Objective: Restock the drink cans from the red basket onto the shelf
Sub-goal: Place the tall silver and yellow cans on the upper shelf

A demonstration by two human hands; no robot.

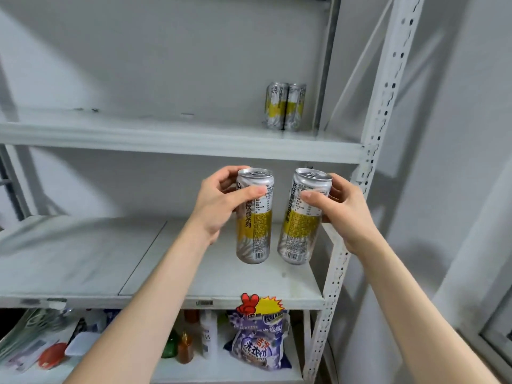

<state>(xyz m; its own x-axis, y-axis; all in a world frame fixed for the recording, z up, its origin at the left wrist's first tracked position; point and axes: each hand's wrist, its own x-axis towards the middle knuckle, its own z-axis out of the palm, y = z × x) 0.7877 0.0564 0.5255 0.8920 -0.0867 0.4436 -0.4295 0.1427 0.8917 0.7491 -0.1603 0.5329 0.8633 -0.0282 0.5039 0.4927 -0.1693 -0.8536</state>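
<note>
Fingers (pixel 256 192) of left hand (pixel 219 206) wrap left can (pixel 254 234), right hand's (pixel 343 212) wrap right can (pixel 297 234), partly hiding labels.

Low in the view a blue-and-white printed plastic bag of washing powder (pixel 259 347) stands upright, and just above it is a red hand-shaped card tag with a yellow starburst (pixel 259 303). Left of the bag stand a tall white plastic bottle (pixel 209 336), a small amber bottle (pixel 185 349) and a green bottle (pixel 169 346). Further left lies a blurred red rounded object (pixel 52 354). A pale grey wall (pixel 457 134) fills the right.
</note>
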